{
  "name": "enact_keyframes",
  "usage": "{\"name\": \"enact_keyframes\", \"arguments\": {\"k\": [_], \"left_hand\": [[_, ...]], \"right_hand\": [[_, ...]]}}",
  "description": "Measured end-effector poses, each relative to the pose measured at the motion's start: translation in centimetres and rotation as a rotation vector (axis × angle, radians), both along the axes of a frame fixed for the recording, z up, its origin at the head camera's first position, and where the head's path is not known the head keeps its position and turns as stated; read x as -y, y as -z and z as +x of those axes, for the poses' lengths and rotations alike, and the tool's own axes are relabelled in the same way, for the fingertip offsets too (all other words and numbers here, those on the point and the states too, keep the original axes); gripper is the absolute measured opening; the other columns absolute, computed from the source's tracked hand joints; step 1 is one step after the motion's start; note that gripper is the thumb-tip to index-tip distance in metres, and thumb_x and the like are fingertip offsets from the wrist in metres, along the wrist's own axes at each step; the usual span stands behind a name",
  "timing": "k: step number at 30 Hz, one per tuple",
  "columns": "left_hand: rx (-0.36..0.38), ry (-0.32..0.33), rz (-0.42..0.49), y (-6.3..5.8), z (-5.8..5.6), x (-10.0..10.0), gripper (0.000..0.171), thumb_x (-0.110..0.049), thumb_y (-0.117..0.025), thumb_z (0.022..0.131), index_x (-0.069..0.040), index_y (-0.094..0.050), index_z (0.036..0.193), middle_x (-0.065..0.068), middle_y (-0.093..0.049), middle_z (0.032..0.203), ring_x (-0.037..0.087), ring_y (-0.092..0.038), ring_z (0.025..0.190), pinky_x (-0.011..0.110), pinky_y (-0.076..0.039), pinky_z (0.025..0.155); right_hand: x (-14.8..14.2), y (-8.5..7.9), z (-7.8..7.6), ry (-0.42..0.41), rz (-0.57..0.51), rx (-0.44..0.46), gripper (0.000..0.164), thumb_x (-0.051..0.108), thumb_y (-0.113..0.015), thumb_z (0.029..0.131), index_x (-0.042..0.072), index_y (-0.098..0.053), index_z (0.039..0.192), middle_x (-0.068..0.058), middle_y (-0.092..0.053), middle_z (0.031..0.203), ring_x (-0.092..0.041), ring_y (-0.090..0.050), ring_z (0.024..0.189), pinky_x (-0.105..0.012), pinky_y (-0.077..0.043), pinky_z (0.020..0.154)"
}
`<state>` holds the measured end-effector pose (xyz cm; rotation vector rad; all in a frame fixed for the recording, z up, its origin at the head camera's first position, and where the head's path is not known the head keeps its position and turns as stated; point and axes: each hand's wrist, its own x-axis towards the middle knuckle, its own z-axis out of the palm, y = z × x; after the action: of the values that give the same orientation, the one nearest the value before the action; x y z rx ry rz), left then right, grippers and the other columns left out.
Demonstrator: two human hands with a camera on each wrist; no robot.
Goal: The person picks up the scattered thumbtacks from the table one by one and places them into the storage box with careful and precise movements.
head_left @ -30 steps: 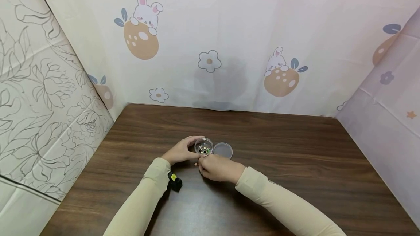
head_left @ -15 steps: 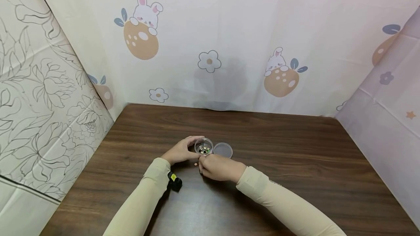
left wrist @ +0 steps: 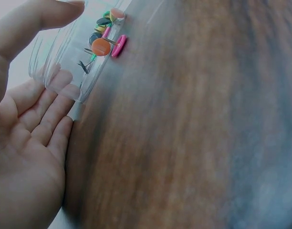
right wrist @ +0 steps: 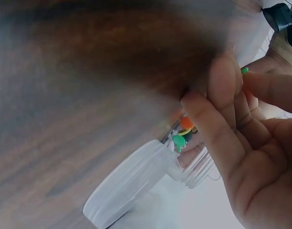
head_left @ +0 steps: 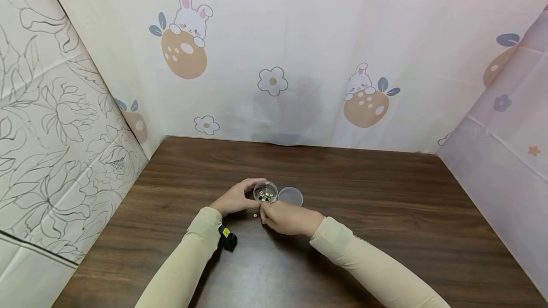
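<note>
A small clear plastic jar (head_left: pixel 265 192) stands on the table with its mouth uncovered. Several coloured thumbtacks (left wrist: pixel 101 46) lie at its bottom, with orange, pink, green and dark heads. My left hand (head_left: pixel 234 198) holds the jar from the left, thumb on the near side and fingers round the far side. Just in front of the jar, my right hand (head_left: pixel 286 217) pinches a small green-headed thumbtack (right wrist: pixel 244 70) at its fingertips; most of that tack is hidden. One orange thumbtack (head_left: pixel 255 215) lies on the table beside the right fingertips.
The round translucent lid (head_left: pixel 290 197) lies flat on the table just right of the jar. A black wrist device (head_left: pixel 228 238) with a yellow mark is on the left wrist. Printed cloth (head_left: pixel 274 108) hangs behind the brown wooden table (head_left: pixel 385 213).
The right hand has turned slightly and its fingertips have shifted a little in front of the jar. The left hand, jar, lid and loose orange tack stay in place.
</note>
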<state>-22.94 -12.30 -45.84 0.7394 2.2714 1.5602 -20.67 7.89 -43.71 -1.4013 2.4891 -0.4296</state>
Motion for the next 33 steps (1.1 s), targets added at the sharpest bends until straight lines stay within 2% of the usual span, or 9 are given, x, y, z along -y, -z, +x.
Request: {"name": "enact_keyframes", "arguments": {"k": [10,13,16,20,23,26,30,33], "left_hand": [[-0.001,-0.003,-0.007,-0.2,0.2,0.0,0.069,-0.014,-0.071,0.082,-0.004,-0.037,0.141,0.017,-0.039,0.142,0.029,-0.037,0.127,0.052,-0.035,0.102],[-0.006,-0.006,-0.003,-0.3,0.2,0.0,0.069,-0.012,-0.072,0.081,-0.003,-0.037,0.141,0.017,-0.04,0.141,0.03,-0.037,0.127,0.053,-0.034,0.103],[-0.004,-0.015,-0.015,-0.2,0.1,0.0,0.069,-0.013,-0.072,0.081,-0.006,-0.039,0.141,0.016,-0.041,0.141,0.028,-0.038,0.127,0.053,-0.033,0.103],[0.005,-0.051,-0.042,1.6,-0.8,0.1,0.07,-0.022,-0.075,0.079,-0.016,-0.041,0.141,0.004,-0.044,0.139,0.016,-0.041,0.123,0.048,-0.036,0.102],[0.013,-0.071,-0.053,2.8,-1.3,0.1,0.072,-0.025,-0.075,0.079,-0.018,-0.04,0.142,-0.002,-0.044,0.138,0.01,-0.042,0.12,0.045,-0.039,0.099],[0.029,-0.073,-0.05,2.0,-1.0,0.0,0.071,-0.021,-0.074,0.08,-0.015,-0.04,0.142,0.003,-0.042,0.139,0.016,-0.041,0.122,0.048,-0.038,0.1],[0.037,-0.052,-0.044,0.5,-0.2,-0.1,0.07,-0.016,-0.072,0.081,-0.009,-0.038,0.142,0.011,-0.039,0.142,0.023,-0.037,0.126,0.052,-0.035,0.102],[0.033,-0.039,-0.047,-0.2,0.1,-0.1,0.069,-0.016,-0.071,0.082,-0.007,-0.038,0.142,0.013,-0.039,0.143,0.024,-0.037,0.127,0.052,-0.035,0.102]], "right_hand": [[-0.4,-0.6,-0.4,0.023,0.012,0.069,0.006,0.011,-0.043,0.098,0.009,-0.049,0.095,0.007,-0.049,0.073,0.001,-0.045,0.059,-0.017,-0.041,0.054],[-0.6,-0.8,-0.6,0.027,-0.022,0.018,0.01,0.009,-0.045,0.097,0.009,-0.05,0.089,0.005,-0.051,0.072,0.0,-0.044,0.056,-0.017,-0.04,0.051],[-0.7,-1.1,-0.8,0.029,-0.071,-0.071,0.009,0.008,-0.048,0.096,0.007,-0.054,0.089,0.002,-0.058,0.075,0.0,-0.046,0.057,-0.017,-0.043,0.052],[-0.9,-1.5,-1.2,0.092,-0.118,-0.129,0.007,0.007,-0.048,0.095,0.007,-0.054,0.092,0.003,-0.06,0.079,0.0,-0.047,0.056,-0.019,-0.045,0.053],[-1.1,-1.8,-1.4,0.162,-0.146,-0.141,0.009,0.006,-0.044,0.096,0.007,-0.053,0.093,0.004,-0.056,0.075,-0.001,-0.043,0.053,-0.02,-0.044,0.051],[-1.2,-2.0,-1.6,0.213,-0.166,-0.161,0.011,0.005,-0.043,0.096,0.006,-0.054,0.095,0.003,-0.054,0.071,-0.001,-0.04,0.05,-0.02,-0.043,0.049],[-1.2,-2.0,-1.9,0.254,-0.182,-0.163,0.009,0.005,-0.046,0.094,0.006,-0.056,0.095,0.003,-0.056,0.072,0.0,-0.041,0.05,-0.02,-0.043,0.047],[-1.2,-1.7,-2.2,0.271,-0.188,-0.158,0.007,0.006,-0.05,0.093,0.008,-0.057,0.092,0.004,-0.057,0.072,0.0,-0.043,0.051,-0.02,-0.044,0.048]]}}
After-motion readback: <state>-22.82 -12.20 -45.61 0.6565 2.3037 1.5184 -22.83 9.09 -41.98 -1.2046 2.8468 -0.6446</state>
